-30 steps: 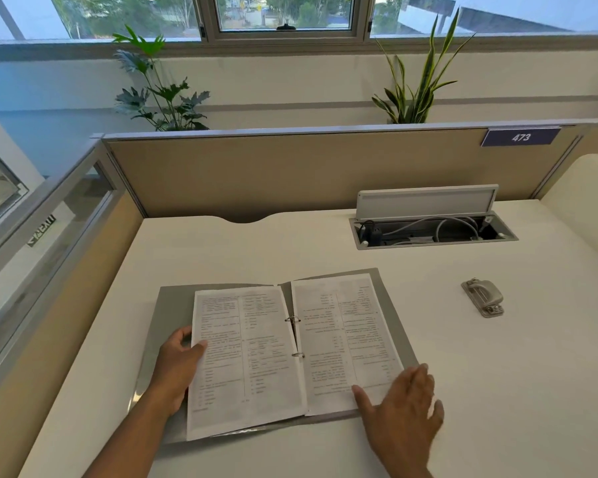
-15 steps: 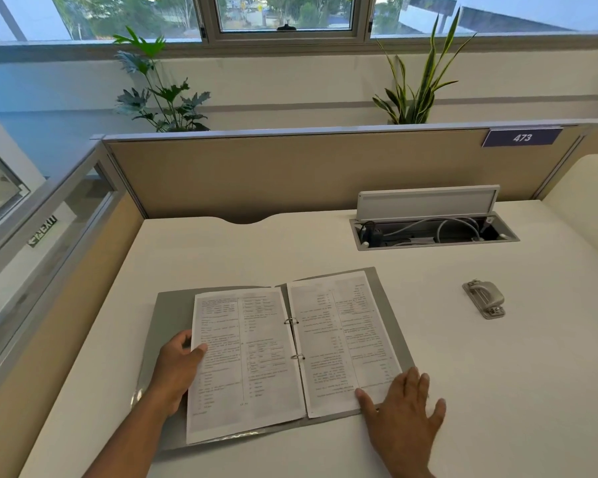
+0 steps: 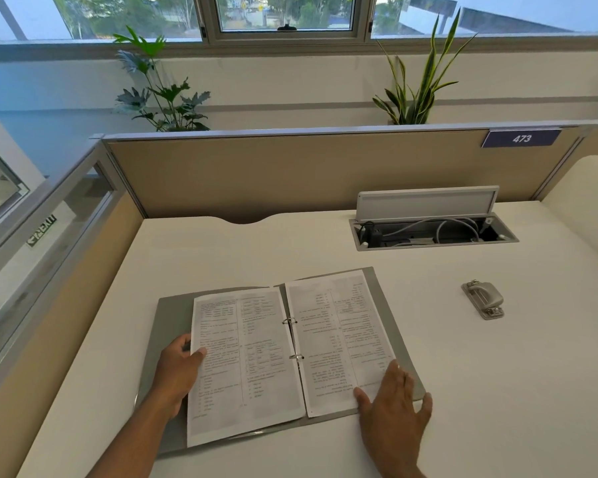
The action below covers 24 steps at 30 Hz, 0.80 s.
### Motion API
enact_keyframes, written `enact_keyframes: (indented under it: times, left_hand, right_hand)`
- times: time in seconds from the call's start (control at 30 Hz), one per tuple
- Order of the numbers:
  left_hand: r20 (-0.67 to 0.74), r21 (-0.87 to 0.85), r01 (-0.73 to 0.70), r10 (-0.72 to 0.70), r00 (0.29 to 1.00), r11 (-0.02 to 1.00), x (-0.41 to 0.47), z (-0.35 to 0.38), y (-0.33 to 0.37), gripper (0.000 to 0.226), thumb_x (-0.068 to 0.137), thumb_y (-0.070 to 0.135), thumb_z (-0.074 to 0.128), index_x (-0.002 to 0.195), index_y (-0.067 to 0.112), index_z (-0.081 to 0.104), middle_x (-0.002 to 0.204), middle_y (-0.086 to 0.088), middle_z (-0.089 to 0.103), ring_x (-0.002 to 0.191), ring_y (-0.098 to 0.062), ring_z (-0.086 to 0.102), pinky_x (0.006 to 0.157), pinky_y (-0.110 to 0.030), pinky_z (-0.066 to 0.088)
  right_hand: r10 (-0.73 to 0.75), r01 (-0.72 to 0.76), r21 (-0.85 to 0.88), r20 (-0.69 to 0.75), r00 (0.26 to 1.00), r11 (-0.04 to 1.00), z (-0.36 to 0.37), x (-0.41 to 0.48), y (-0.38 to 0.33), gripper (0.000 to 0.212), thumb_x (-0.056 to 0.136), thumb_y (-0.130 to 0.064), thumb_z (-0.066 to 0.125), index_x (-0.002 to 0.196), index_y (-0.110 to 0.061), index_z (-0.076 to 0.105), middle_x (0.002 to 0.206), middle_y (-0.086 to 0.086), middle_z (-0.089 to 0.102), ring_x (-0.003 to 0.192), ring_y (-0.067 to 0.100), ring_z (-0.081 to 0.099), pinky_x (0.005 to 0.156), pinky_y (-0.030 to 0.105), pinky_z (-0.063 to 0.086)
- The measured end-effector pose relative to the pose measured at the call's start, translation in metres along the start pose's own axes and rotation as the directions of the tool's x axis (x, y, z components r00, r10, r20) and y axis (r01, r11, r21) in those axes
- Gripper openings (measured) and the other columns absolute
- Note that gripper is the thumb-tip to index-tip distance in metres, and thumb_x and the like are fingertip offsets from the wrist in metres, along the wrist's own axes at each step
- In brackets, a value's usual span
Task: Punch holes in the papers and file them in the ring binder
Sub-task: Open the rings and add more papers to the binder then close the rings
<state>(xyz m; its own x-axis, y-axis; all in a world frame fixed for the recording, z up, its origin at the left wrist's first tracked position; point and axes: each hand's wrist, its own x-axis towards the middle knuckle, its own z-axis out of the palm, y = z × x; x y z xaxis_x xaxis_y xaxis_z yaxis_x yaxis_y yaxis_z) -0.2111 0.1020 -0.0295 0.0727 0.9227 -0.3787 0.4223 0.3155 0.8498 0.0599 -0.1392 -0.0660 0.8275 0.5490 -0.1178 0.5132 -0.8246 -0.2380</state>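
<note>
so my right hand [image 3: 392,405] lies flat on the right page [image 3: 339,339], left hand [image 3: 178,370] pinches the left sheet [image 3: 249,357]; i'd square both before closing the ring binder [image 3: 173,319].

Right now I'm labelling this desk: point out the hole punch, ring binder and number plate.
hole punch [image 3: 485,295]: head view, on its lever.
ring binder [image 3: 174,315]: head view, bare left cover.
number plate [image 3: 521,138]: head view, its digits.

Office cubicle: white desk [image 3: 221,250] sitting inside beige partitions [image 3: 290,174], number plate 473 [image 3: 521,138], cable tray [image 3: 432,232], plants [image 3: 163,94] lining windowsill.
</note>
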Motion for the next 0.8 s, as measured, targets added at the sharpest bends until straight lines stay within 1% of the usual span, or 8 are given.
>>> enact_keyframes:
  times: [0.17,0.23,0.4,0.57,0.63,0.7,0.73,0.8]
  left_hand:
    - [0.015,0.006,0.011,-0.011,1.0,1.0,-0.001,0.0,-0.002,0.024,0.105,0.005,0.061,0.125,0.018,0.068,0.112,-0.008,0.077,0.097,-0.03,0.076,0.076,-0.044,0.063]
    - [0.019,0.006,0.013,-0.013,1.0,1.0,-0.002,0.0,-0.002,0.025,0.105,0.004,0.061,0.125,0.017,0.067,0.113,-0.008,0.077,0.097,-0.03,0.076,0.074,-0.042,0.062]
    - [0.017,0.006,0.011,-0.011,1.0,1.0,-0.003,0.001,0.0,0.023,0.105,0.004,0.06,0.122,0.018,0.067,0.113,-0.008,0.076,0.097,-0.03,0.075,0.073,-0.042,0.061]
    - [0.02,-0.003,0.008,-0.008,1.0,1.0,-0.006,0.001,0.004,0.024,0.105,0.006,0.061,0.12,0.023,0.067,0.112,-0.007,0.076,0.099,-0.032,0.076,0.075,-0.044,0.063]
    - [0.022,-0.004,0.012,-0.012,1.0,1.0,-0.007,0.001,0.007,0.022,0.105,0.008,0.062,0.116,0.026,0.068,0.11,-0.005,0.077,0.098,-0.032,0.076,0.076,-0.047,0.064]
    - [0.021,-0.01,0.009,-0.009,1.0,1.0,-0.009,-0.001,0.011,0.021,0.105,0.009,0.062,0.113,0.027,0.069,0.108,-0.004,0.078,0.095,-0.03,0.077,0.072,-0.044,0.064]
    - [0.02,-0.02,0.009,-0.008,1.0,1.0,-0.01,-0.002,0.012,0.02,0.105,0.009,0.063,0.111,0.027,0.069,0.107,-0.004,0.078,0.094,-0.029,0.077,0.07,-0.042,0.063]
    - [0.024,-0.04,0.014,-0.013,1.0,0.999,-0.012,-0.004,0.014,0.02,0.105,0.008,0.063,0.11,0.026,0.069,0.106,-0.005,0.079,0.094,-0.029,0.077,0.069,-0.039,0.063]
  right_hand:
    - [0.057,-0.055,0.13,-0.01,0.998,0.99,-0.012,0.005,-0.002,0.102,0.077,-0.055,0.08,0.155,-0.009,0.033,0.151,0.014,0.05,0.141,0.032,0.045,0.113,0.056,0.032]
    - [0.096,-0.095,0.087,-0.003,0.995,0.992,-0.015,0.006,0.0,0.106,0.077,-0.066,0.074,0.155,-0.009,0.028,0.154,0.013,0.043,0.143,0.032,0.039,0.113,0.055,0.032]
    - [0.083,-0.083,-0.002,-0.033,0.996,0.997,-0.024,0.014,0.003,0.1,0.076,-0.079,0.064,0.149,-0.017,0.037,0.141,0.007,0.053,0.129,0.029,0.048,0.104,0.048,0.037]
    - [0.134,-0.141,0.105,0.077,0.988,0.984,-0.032,0.023,-0.006,0.087,0.082,-0.062,0.071,0.153,-0.022,0.037,0.133,0.004,0.062,0.129,0.028,0.047,0.104,0.046,0.034]
    - [0.159,-0.173,0.239,0.078,0.984,0.956,-0.034,0.021,-0.012,0.067,0.084,-0.047,0.075,0.142,-0.024,0.051,0.115,0.004,0.068,0.12,0.03,0.052,0.1,0.046,0.035]
    - [0.167,-0.176,0.347,0.056,0.984,0.921,-0.037,0.017,-0.018,0.029,0.087,-0.037,0.074,0.111,-0.025,0.064,0.088,-0.002,0.064,0.1,0.029,0.057,0.093,0.045,0.04]
    - [0.164,-0.172,0.421,0.055,0.985,0.891,-0.04,0.016,-0.022,0.016,0.088,-0.033,0.073,0.093,-0.023,0.061,0.079,-0.005,0.062,0.089,0.028,0.059,0.088,0.045,0.046]
    - [0.154,-0.172,0.629,0.083,0.985,0.758,-0.047,0.012,-0.032,0.019,0.092,-0.024,0.07,0.079,-0.017,0.059,0.071,-0.001,0.064,0.074,0.026,0.062,0.075,0.048,0.056]
